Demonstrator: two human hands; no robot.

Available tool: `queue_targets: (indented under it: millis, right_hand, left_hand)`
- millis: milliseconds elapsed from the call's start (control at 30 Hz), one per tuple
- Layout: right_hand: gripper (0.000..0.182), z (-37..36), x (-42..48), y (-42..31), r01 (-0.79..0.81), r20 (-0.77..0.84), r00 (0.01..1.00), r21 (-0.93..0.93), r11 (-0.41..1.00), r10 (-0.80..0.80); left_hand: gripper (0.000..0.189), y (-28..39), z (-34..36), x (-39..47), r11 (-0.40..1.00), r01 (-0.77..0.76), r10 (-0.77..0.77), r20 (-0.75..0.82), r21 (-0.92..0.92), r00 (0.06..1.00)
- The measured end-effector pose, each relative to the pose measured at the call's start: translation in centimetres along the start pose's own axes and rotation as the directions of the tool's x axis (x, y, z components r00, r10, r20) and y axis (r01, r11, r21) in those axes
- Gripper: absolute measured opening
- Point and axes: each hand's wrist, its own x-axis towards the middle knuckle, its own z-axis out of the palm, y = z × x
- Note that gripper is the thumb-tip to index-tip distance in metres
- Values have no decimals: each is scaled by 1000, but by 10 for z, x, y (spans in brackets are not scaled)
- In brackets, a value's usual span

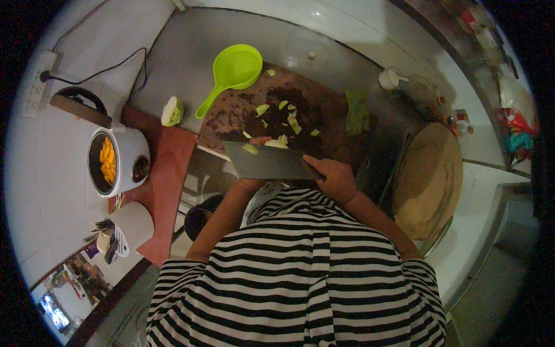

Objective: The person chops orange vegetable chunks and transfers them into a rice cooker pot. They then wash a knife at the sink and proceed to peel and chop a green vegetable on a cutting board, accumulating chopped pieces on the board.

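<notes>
My right hand (336, 177) grips the handle end of a wide cleaver (273, 164), whose blade lies over the near edge of a dark wooden cutting board (227, 110). A green slice (250, 149) clings to the blade. Behind the blade is my left hand (260, 140), mostly hidden; a few fingertips show beside pale vegetable pieces (277, 142), and its grip cannot be made out. Green and pale peelings (295, 121) are scattered on the board. A lime-green plastic ladle (239, 65) rests over the board's far left edge. A cut piece of green vegetable (173, 111) stands left of the board.
At left, an open white rice cooker (125, 160) holds orange chunks (107, 159), beside a utensil holder (134, 225). A green cloth or scouring pad (357, 111) lies on the board's right. A large round wooden board (429, 182) leans at right. A white cup (391, 79) stands farther back.
</notes>
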Motion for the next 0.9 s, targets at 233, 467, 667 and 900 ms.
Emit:
queue_targets:
  millis: [233, 467, 667, 900]
  right_hand:
    - [47, 0, -3, -7, -41, -10, 999, 28, 999, 41]
    - [46, 9, -4, -7, -129, -10, 991, 100, 987, 131]
    - [34, 20, -4, -2, -364, 120, 928, 76, 928, 354]
    - [31, 44, -17, 12, -580, 72, 813, 184, 793, 578]
  left_hand:
    - [43, -5, -5, 2, 982, -93, 96, -5, 164, 995]
    - [61, -22, -16, 5, 967, 187, -179, 59, -176, 982]
    - [70, -21, -29, 7, 929, -71, 87, -28, 363, 996]
    - [51, 22, -34, 20, 736, 556, -506, 231, -386, 831]
